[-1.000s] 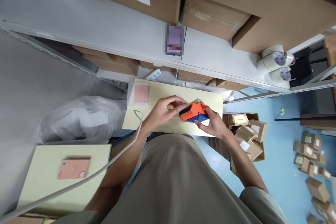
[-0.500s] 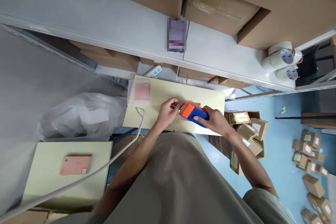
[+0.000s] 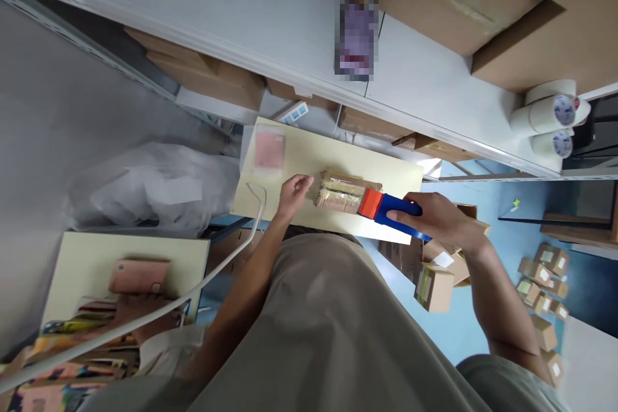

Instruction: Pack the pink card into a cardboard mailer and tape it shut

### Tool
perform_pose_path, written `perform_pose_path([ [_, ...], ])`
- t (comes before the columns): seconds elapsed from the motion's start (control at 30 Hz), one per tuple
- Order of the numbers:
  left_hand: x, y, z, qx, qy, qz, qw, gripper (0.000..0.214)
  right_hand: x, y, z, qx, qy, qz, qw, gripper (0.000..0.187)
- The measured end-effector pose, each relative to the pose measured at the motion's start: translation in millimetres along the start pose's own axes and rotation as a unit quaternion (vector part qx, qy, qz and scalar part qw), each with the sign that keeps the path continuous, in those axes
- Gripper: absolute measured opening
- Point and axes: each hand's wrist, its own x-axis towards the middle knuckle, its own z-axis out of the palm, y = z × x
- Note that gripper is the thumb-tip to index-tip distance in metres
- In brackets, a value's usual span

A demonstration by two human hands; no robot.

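A small taped cardboard box [image 3: 338, 192] lies on the pale yellow table [image 3: 302, 154] in front of me, with shiny tape along its upper side. My right hand [image 3: 434, 215] grips a blue and orange tape dispenser [image 3: 398, 212]. Its orange end meets the box's right end. Left of the box, apart from it, my left hand [image 3: 294, 195] has its fingers curled together; whatever they hold, if anything, does not show.
A pink packet [image 3: 269, 148] lies at the table's left end, near a white cable [image 3: 222, 265]. At lower left, another person's hand [image 3: 145, 312] is beside a pink box [image 3: 139, 275] and colourful packages. Tape rolls [image 3: 550, 112] stand on the shelf; cartons [image 3: 434, 286] are at right.
My right hand has drawn the tape dispenser rightward to the box's right end. My left hand has come away from the dispenser to the left. Another person's hand and colourful packages have appeared at lower left.
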Motion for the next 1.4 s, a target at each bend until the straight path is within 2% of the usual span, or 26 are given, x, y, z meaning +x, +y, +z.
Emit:
perform_pose_path([
  [0.13, 2, -21, 4.0, -0.023, 0.001, -0.031, 0.999, 0.046, 18, -24, 4, -0.005, 0.008, -0.017, 1.0, 0.072],
  [0.3, 8, -42, 13.8, -0.008, 0.005, -0.047, 0.999, 0.049, 38, -41, 15, -0.003, 0.0, -0.035, 0.999, 0.073],
  [0.47, -1, -58, 32.8, 0.017, 0.013, 0.007, 1.0, 0.042, 47, -53, 24, -0.019, 0.006, -0.026, 0.999, 0.071],
  [0.53, -4, -64, 34.2, 0.048, 0.014, 0.033, 0.998, 0.033, 48, -55, 26, -0.02, -0.001, -0.014, 1.0, 0.071],
  [0.6, -4, -68, 30.4, 0.081, 0.005, 0.026, 0.996, 0.037, 49, -56, 28, -0.016, -0.006, -0.011, 1.0, 0.072],
  [0.67, -2, -66, 22.8, 0.091, -0.003, 0.0, 0.996, 0.051, 48, -55, 29, -0.012, -0.006, -0.014, 1.0, 0.072],
  [0.73, 0, -59, 13.8, 0.08, -0.022, 0.002, 0.997, 0.059, 47, -52, 29, -0.016, -0.005, -0.012, 1.0, 0.072],
  [0.8, 2, -46, 6.6, 0.078, -0.076, 0.058, 0.992, 0.067, 45, -49, 29, -0.023, -0.004, -0.006, 1.0, 0.071],
  [0.9, 2, -23, 4.2, 0.122, -0.174, 0.179, 0.961, 0.073, 41, -45, 29, -0.026, 0.003, -0.003, 1.0, 0.071],
  [1.0, 3, -7, 11.7, 0.174, -0.195, 0.235, 0.936, 0.062, 37, -41, 30, -0.023, 0.011, -0.008, 1.0, 0.073],
  [1.13, 6, -4, 21.3, 0.186, -0.199, 0.206, 0.94, 0.059, 37, -28, 30, -0.042, 0.02, 0.003, 0.999, 0.073],
  [1.23, 7, -7, 21.4, 0.173, -0.209, 0.178, 0.946, 0.062, 43, -8, 32, -0.073, 0.028, 0.023, 0.997, 0.072],
  [1.4, 7, -13, 19.3, 0.176, -0.205, 0.158, 0.95, 0.063, 70, 28, 46, -0.102, -0.018, 0.057, 0.993, 0.069],
])
